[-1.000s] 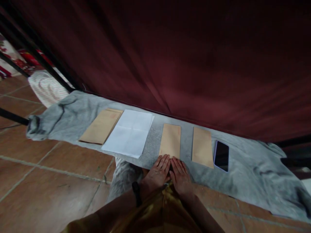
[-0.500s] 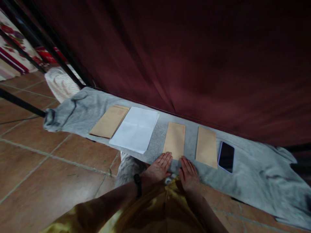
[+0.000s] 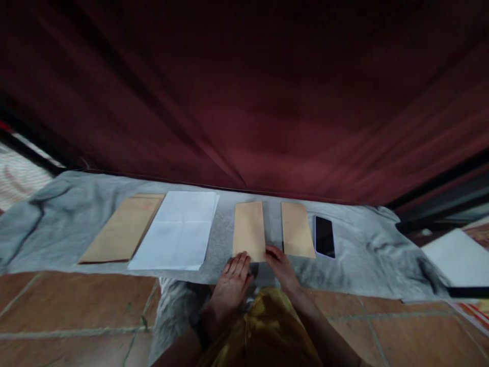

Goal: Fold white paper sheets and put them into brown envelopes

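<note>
A brown paper envelope [image 3: 249,229] lies flat before me on the grey cloth. My left hand [image 3: 232,280] rests on its lower left corner, fingers stretched out and flat. At the lower right edge of the same envelope is my right hand [image 3: 280,266], its fingers curled in against the paper; the thumb is hard to make out. To the right lies a second brown envelope [image 3: 298,229], untouched. Left of my hands are a small stack of white paper sheets [image 3: 178,229] and, partly beneath it, a pile of brown envelopes [image 3: 124,227].
A phone [image 3: 324,237] with a pale purple case lies right of the second envelope. The grey cloth [image 3: 367,250] covers a long narrow surface. Behind it hangs a dark red curtain [image 3: 244,102]. A white flat-topped object [image 3: 458,255] stands at the far right, above the tiled floor.
My view has turned to the right and levelled. My right hand has gone from lying flat at the envelope's bottom edge to curled fingers at its right edge. My left hand remains flat.
</note>
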The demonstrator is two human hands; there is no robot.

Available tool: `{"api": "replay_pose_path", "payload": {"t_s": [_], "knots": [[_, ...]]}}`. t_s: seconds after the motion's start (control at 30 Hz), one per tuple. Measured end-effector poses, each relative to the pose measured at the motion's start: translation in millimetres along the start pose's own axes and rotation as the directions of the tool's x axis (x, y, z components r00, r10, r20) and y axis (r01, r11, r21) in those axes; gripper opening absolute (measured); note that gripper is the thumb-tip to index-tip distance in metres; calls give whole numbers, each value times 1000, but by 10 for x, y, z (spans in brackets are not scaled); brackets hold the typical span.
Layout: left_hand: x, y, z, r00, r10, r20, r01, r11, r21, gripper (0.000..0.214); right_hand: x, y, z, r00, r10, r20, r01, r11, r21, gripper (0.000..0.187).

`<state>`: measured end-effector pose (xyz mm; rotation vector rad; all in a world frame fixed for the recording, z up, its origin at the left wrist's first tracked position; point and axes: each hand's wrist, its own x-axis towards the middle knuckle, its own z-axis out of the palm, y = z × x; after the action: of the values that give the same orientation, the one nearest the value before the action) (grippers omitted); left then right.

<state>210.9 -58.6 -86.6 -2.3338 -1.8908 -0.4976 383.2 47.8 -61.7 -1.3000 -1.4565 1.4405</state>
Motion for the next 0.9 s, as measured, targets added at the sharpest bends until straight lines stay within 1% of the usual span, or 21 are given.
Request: {"api": "replay_pose_path", "payload": {"t_s": [0.07, 0.1, 0.13, 0.23, 0.3, 0.37, 0.4, 0.43, 0.47, 0.5, 0.53, 0.57, 0.6, 0.63, 0.67, 0.7, 0.73, 0.77, 0.83, 0.9], "knots": [[78, 50, -31, 998, -59, -18, 59, 998, 13, 52, -70, -99, 17, 993, 113, 27, -116, 973, 201, 37], [127, 75, -56, 996, -85, -24, 86, 996, 21, 52, -107, -152, 36, 989, 148, 27, -150, 951, 272, 39], [181, 100, -89, 994, -108, -30, 109, 994, 30, 51, -139, -206, 58, 987, 159, 21, -158, 934, 321, 40], [361, 159, -234, 984, -174, -35, 176, 983, 51, 50, -181, -370, 128, 992, 126, 13, -122, 924, 363, 40], [477, 186, -359, 975, -223, -16, 223, 975, 20, 49, -175, -473, 163, 996, 81, 22, -83, 929, 360, 40], [578, 200, -479, 958, -288, 3, 287, 954, -81, 46, -163, -552, 182, 999, 27, 32, -37, 936, 350, 38], [621, 201, -528, 942, -337, 3, 333, 929, -160, 42, -159, -574, 185, 1000, -3, 30, -7, 941, 338, 38], [658, 197, -568, 916, -400, -2, 386, 886, -257, 36, -156, -580, 185, 999, -35, 22, 26, 947, 320, 38], [689, 190, -595, 877, -481, -7, 445, 816, -369, 28, -155, -567, 182, 998, -64, 11, 58, 954, 293, 38], [712, 181, -610, 821, -571, 2, 497, 714, -493, 21, -155, -536, 176, 996, -87, -6, 86, 962, 258, 38], [729, 171, -613, 751, -659, 32, 532, 576, -620, 18, -155, -486, 168, 994, -103, -28, 107, 970, 217, 38], [739, 164, -606, 675, -733, 84, 537, 411, -736, 19, -155, -422, 160, 993, -108, -53, 115, 978, 174, 39], [740, 161, -591, 605, -781, 153, 510, 234, -828, 25, -156, -347, 153, 992, -101, -79, 111, 985, 136, 41], [735, 164, -570, 549, -803, 230, 460, 61, -886, 31, -157, -268, 149, 991, -84, -102, 95, 990, 106, 43], [723, 175, -545, 508, -805, 306, 400, -94, -912, 36, -160, -188, 148, 992, -59, -115, 69, 994, 89, 45], [706, 192, -517, 477, -796, 374, 344, -222, -912, 40, -164, -115, 152, 993, -24, -112, 34, 996, 84, 47], [687, 215, -488, 453, -779, 434, 303, -324, -896, 43, -168, -51, 159, 996, 17, -92, -8, 996, 90, 49], [666, 241, -459, 431, -758, 489, 276, -405, -872, 44, -171, 0, 170, 996, 60, -62, -53, 993, 102, 50], [629, 290, -408, 395, -718, 574, 256, -514, -819, 44, -173, 58, 199, 991, 131, 0, -130, 983, 131, 53], [601, 320, -372, 379, -687, 620, 258, -565, -784, 43, -167, 69, 226, 989, 146, 31, -149, 977, 155, 54]]}}
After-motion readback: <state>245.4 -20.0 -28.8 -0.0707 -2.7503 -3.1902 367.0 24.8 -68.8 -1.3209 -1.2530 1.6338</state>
